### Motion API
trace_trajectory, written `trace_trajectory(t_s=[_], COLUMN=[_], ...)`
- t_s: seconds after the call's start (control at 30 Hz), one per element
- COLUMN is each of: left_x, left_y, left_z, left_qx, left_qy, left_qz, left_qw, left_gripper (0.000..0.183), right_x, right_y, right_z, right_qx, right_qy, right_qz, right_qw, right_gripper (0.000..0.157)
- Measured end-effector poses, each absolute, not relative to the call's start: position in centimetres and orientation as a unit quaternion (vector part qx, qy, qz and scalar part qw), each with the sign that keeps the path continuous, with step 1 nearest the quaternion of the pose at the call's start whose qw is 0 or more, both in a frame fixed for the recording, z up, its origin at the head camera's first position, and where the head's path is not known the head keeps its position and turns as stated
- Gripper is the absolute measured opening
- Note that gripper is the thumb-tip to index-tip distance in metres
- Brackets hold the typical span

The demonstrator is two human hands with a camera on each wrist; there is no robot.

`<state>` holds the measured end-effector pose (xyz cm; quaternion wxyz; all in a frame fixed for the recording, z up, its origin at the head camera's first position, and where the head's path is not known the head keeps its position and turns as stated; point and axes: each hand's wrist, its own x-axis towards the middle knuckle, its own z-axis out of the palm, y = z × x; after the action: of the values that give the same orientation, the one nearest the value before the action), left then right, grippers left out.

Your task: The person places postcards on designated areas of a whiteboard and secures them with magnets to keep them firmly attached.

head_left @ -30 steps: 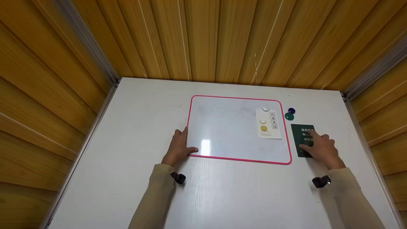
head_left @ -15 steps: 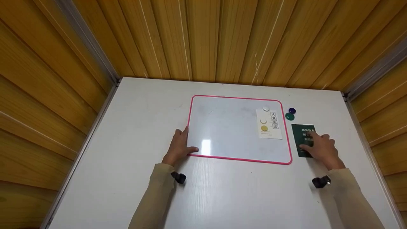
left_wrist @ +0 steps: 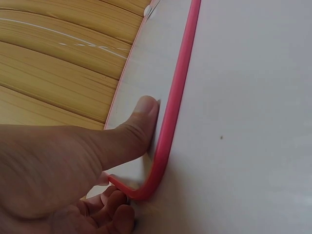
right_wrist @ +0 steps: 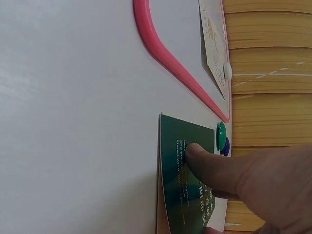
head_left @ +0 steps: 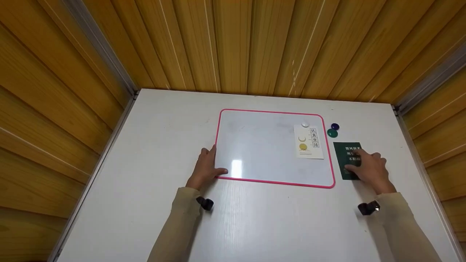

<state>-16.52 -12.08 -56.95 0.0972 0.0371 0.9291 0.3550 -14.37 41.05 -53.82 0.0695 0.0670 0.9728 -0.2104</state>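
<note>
A whiteboard [head_left: 262,145] with a pink frame lies on the table. My left hand [head_left: 205,165] grips its near left corner; in the left wrist view the thumb [left_wrist: 139,124] lies on its face and curled fingers [left_wrist: 117,209] sit at the frame's outer side. My right hand [head_left: 371,169] holds a dark green printed card [head_left: 342,156] right of the board. In the right wrist view its thumb [right_wrist: 204,163] presses the card's face, with a fingertip at the lower edge and the other fingers mostly hidden. A tan strip shows along the card's edge.
A white printed card [head_left: 307,142] lies on the board's right side, a white round magnet [head_left: 305,124] at its top. Beyond the green card sit a green round magnet [head_left: 332,133] and a dark blue one [head_left: 335,126]. Wood-look walls [head_left: 233,47] enclose the white table [head_left: 174,120].
My right hand has shifted slightly to the right over the green card, its thumb sliding a little along the face. My left hand and the board keep their places.
</note>
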Motion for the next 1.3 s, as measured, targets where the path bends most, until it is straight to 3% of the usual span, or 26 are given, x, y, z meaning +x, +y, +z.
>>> trace_trajectory(t_s=[0.97,1.3], left_x=[-16.7,-16.6], left_y=[-12.1,-12.0], left_z=[-56.9,-57.1], left_qx=[0.060,0.045], left_qy=[0.935,0.933], left_qz=[0.338,0.346], left_qw=[0.084,0.085], left_gripper=[0.110,0.109], right_x=[-14.5,-14.8], right_y=[40.8,41.2], right_z=[-53.2,-52.4], right_qx=[0.087,0.060], right_qy=[0.973,0.974], right_qz=[-0.198,-0.209], right_qw=[0.080,0.070], right_gripper=[0.073,0.054])
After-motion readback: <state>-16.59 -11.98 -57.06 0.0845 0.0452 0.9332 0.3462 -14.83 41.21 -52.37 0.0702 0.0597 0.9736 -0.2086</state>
